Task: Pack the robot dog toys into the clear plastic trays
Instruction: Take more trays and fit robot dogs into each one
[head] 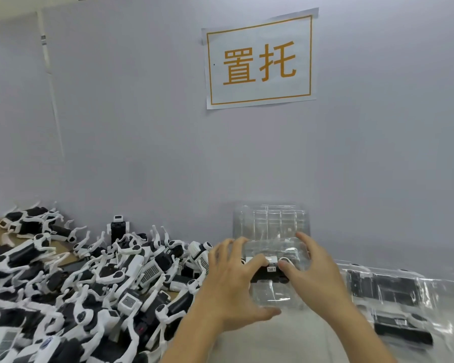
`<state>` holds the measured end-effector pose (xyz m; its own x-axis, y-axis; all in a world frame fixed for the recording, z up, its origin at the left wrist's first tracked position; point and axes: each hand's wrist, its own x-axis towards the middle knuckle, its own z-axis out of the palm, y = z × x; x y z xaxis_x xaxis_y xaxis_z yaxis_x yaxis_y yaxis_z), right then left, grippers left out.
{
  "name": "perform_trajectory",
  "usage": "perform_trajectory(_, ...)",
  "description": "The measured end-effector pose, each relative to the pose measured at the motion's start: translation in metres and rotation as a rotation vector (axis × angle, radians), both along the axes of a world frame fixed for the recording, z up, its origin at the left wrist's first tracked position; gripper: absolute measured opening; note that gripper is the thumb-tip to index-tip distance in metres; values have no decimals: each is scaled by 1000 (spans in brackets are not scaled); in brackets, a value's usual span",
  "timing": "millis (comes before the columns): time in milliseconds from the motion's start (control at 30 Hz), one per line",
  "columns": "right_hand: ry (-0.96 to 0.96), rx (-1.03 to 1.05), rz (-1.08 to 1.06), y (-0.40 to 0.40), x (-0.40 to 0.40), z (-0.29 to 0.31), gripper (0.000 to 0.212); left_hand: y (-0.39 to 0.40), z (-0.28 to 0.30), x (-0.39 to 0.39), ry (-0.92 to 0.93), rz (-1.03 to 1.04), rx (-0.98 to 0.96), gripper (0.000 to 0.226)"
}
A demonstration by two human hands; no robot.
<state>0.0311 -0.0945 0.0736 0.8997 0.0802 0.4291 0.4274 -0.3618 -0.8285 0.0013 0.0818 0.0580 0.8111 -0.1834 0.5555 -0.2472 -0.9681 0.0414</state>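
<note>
A clear plastic tray (273, 292) lies on the table in front of me with a black and white robot dog toy (270, 271) lying in it. My left hand (233, 281) grips the tray's left side, index finger on the toy. On the tray's right side my right hand (312, 273) holds on, thumb pressed on the toy. A big heap of loose robot dog toys (89, 279) covers the table to the left.
A stack of empty clear trays (270, 221) leans on the grey wall behind. Packed trays (393, 297) with toys lie to the right. A paper sign (260, 61) hangs on the wall. A cardboard sheet (60, 247) lies under the heap.
</note>
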Motion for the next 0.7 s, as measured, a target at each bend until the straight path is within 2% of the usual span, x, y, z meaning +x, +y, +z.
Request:
perform_trajectory(100, 18, 55, 47, -1, 0, 1, 61, 8, 8, -3, 117, -41, -123, 80)
perform_trajectory(200, 77, 264, 214, -5, -3, 8, 37, 20, 16, -10, 254, -74, -293, 75)
perform_trajectory(233, 68, 272, 235, -6, -4, 10, 32, 22, 18, -12, 290, -78, -324, 73)
perform_trajectory(300, 27, 155, 184, -8, -2, 13, 29, 21, 19, -14, 341, -80, -309, 71)
perform_trajectory(433, 54, -267, 101, -21, -2, 22, 35, 6, 21, -16, 451, -74, -197, 70)
perform_trajectory(567, 167, -639, 232, -24, -7, 26, 51, 2, 15, -14, 596, -20, -28, 75)
perform_trajectory(633, 234, -711, 357, -13, -9, 21, 61, 2, 9, -10, 605, -10, 16, 80)
perform_trajectory(700, 259, -725, 476, 0, -10, 11, 70, 7, 7, -10, 609, -47, -47, 87)
